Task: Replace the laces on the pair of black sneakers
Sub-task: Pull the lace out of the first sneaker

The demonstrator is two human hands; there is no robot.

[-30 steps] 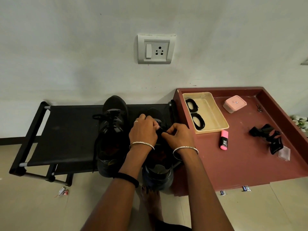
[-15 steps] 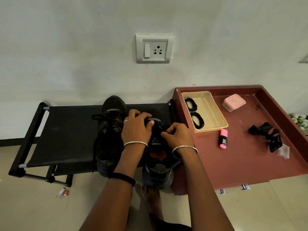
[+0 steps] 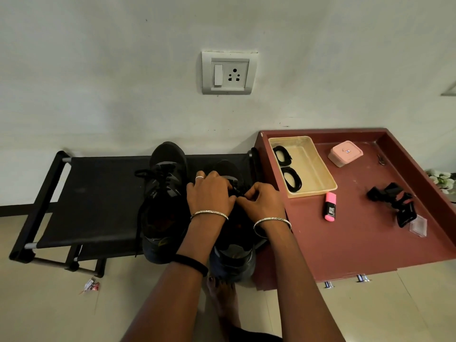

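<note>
- One bare foot [image 3: 222,297] stands on the tiled floor, nearest of all, with one crumpled wrapper [image 3: 90,285] off to the left.
- Two hands work together over the right sneaker [image 3: 232,257]. The left hand [image 3: 209,193] and the right hand [image 3: 265,206] each have a narrow grip, fingertips curled and pinching the black lace [image 3: 235,191] above the tongue.
- One silver bangle circles each wrist, and one black band sits on the left forearm.
- Two black sneakers stand side by side, toes to the wall, on the black fabric bench [image 3: 98,193]. The left sneaker [image 3: 165,193] is laced, with loose ends trailing.
- One maroon bench [image 3: 357,243] touches the black one's right end. It carries one pink highlighter [image 3: 330,209], one cluster of black clips [image 3: 392,201], one clear plastic case [image 3: 418,227] and one pink box [image 3: 345,154].
- One beige tray [image 3: 313,169] holds two coiled black laces, the near coil [image 3: 296,186] and the far coil [image 3: 286,162].
- One switch-and-socket plate [image 3: 229,72] is on the wall.
</note>
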